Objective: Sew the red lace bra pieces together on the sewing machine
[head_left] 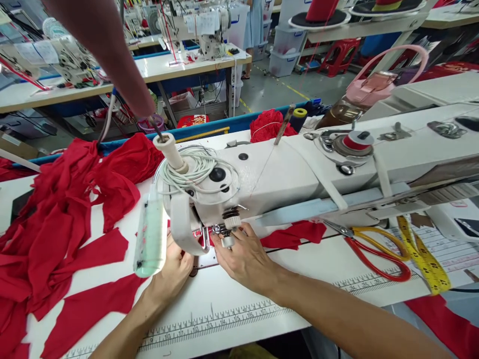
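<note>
A white sewing machine (284, 172) lies across the table. Both my hands are at its needle area. My left hand (174, 271) rests under the machine head beside the lamp, fingers curled and mostly hidden. My right hand (245, 257) reaches to the presser foot (220, 234), fingers pinched close at the needle; what they hold is hidden. A red fabric piece (295, 234) lies just behind my right hand, under the machine arm.
A heap of red fabric pieces (67, 224) covers the table's left. Red-handled scissors (374, 247) and a yellow tape measure (422, 259) lie to the right. Another person's arm (108, 55) reaches in from the upper left. A pink-lidded bottle (368, 89) stands behind.
</note>
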{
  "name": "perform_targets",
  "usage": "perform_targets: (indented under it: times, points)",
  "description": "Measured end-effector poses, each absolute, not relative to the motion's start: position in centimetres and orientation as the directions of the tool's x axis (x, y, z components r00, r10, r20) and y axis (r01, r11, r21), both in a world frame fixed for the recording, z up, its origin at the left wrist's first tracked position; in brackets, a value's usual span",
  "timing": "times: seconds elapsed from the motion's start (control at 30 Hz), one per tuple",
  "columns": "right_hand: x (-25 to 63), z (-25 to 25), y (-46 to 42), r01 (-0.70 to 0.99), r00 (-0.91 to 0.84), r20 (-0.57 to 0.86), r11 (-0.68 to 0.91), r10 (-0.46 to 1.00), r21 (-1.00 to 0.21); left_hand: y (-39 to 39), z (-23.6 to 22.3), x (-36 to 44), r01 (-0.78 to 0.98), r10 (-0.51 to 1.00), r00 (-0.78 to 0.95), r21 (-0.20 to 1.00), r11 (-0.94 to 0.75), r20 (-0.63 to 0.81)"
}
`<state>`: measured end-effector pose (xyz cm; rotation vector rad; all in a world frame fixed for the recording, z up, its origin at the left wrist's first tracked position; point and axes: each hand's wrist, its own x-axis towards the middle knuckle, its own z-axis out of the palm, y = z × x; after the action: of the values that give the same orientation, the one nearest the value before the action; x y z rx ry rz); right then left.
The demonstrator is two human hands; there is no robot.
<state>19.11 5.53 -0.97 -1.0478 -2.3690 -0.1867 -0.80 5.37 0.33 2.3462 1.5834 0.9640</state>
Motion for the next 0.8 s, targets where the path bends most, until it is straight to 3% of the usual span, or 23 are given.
perform_targets:
  times: [0.2, 0.53, 0.8]
  points:
    - [19.13, -0.93, 5.52, 0.718, -0.556, 0.526, 0.691, 0.643, -0.085, 5.24, 0.28, -1.04, 0.790, 0.855, 0.315, 0.386, -0.477, 0.413]
    - [19.04, -1.50, 5.49, 0.722, -0.540, 0.533, 0.684, 0.652, -0.106, 4.69, 0.30, -0.73, 0.771, 0.733, 0.517, 0.131, -0.623, 0.442]
    - [19.12, -1.29, 5.48, 0.726, -0.545, 0.499, 0.677, 0.674, -0.121, 4.59, 0.23, -0.61, 0.758, 0.717, 0.542, 0.114, -0.642, 0.438]
